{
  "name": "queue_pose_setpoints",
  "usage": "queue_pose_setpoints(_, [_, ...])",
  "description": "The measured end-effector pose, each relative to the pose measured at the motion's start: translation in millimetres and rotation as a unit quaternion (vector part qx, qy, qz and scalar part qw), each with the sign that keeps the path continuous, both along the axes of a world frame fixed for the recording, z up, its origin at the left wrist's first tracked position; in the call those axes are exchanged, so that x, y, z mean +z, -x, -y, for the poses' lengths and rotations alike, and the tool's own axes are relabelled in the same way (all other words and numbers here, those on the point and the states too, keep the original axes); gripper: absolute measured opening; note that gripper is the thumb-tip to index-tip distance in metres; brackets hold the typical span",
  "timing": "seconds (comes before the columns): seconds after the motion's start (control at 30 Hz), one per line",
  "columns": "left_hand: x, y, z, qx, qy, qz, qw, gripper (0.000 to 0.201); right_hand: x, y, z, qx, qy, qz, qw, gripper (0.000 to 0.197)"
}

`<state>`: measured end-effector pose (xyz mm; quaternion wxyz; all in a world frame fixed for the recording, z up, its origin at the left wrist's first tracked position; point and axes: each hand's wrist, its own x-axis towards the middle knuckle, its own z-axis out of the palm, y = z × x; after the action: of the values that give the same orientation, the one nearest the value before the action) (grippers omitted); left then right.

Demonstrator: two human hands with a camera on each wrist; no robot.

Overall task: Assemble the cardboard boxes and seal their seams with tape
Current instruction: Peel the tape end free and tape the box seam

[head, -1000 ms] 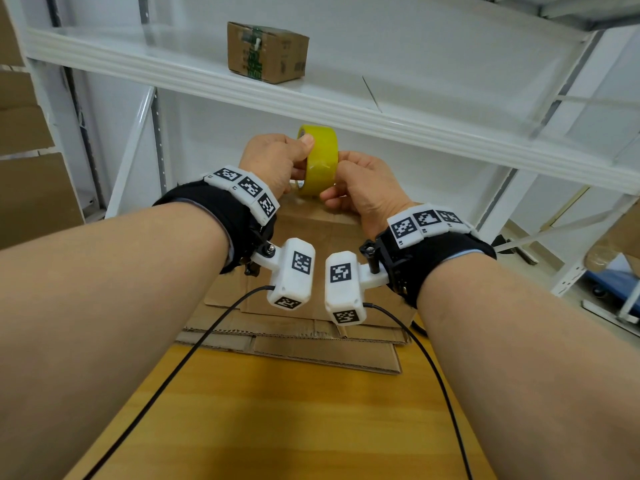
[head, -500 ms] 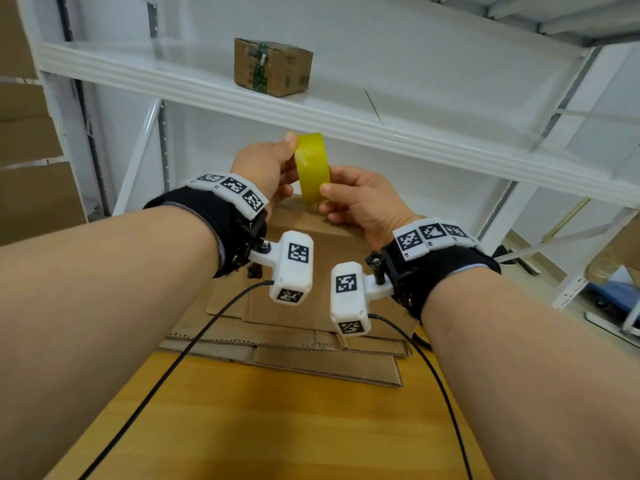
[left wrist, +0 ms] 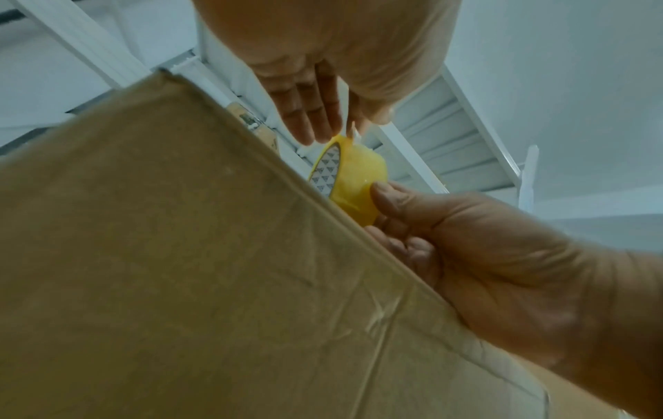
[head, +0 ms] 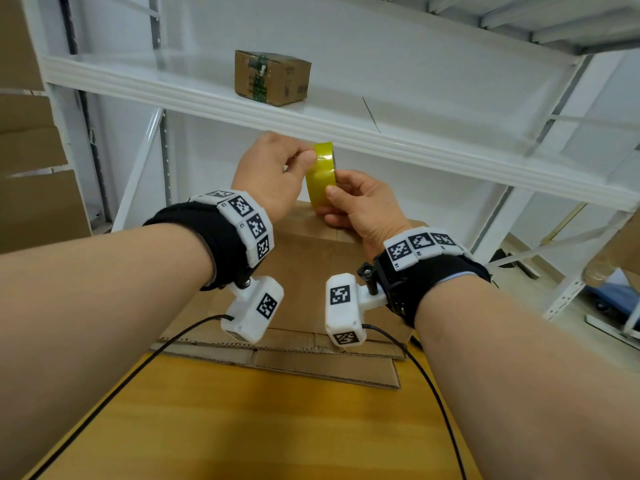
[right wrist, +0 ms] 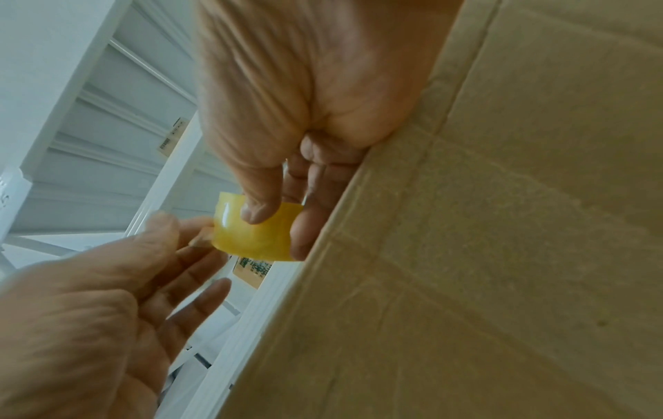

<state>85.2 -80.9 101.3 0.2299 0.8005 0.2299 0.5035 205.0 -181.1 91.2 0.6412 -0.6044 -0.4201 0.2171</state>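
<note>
1. Because the seams need tape, both hands are raised at twelve o'clock over the wooden table (head: 277,420), working a yellow tape roll (head: 322,174).
2. The right hand (head: 360,206) grips the roll from four o'clock, thumb across its face, probably to steady it.
3. The left hand (head: 273,171) pinches the roll's upper edge at ten o'clock with thumb and forefinger, other fingers loose, likely hunting the free end; whether an end is lifted is hard to make out.
4. Beneath the hands stands a cardboard box (head: 311,271) on flattened cardboard sheets (head: 311,362); its top seam is hidden.
5. Farther off, a white shelf (head: 433,147) carries a small taped box (head: 272,77).
</note>
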Motion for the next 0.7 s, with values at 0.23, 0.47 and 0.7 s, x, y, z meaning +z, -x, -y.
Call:
queue_pose_setpoints(0.23, [-0.6, -2.7, 2.8, 0.043, -0.045, -0.005, 0.998, 0.016, -0.4, -2.4, 1.3, 0.014, 0.007, 0.013, 1.000, 0.030])
queue_pose_setpoints(0.47, [0.6, -4.7, 2.0, 0.054, -0.030, -0.002, 0.998, 0.007, -2.5, -4.5, -1.0, 0.013, 0.013, 0.036, 0.999, 0.026])
queue_pose_setpoints(0.7, [6.8, -8.9, 8.4, 0.077, -0.003, -0.017, 0.997, 0.006, -3.5, -6.1, -1.2, 0.010, 0.012, 0.039, 0.999, 0.031])
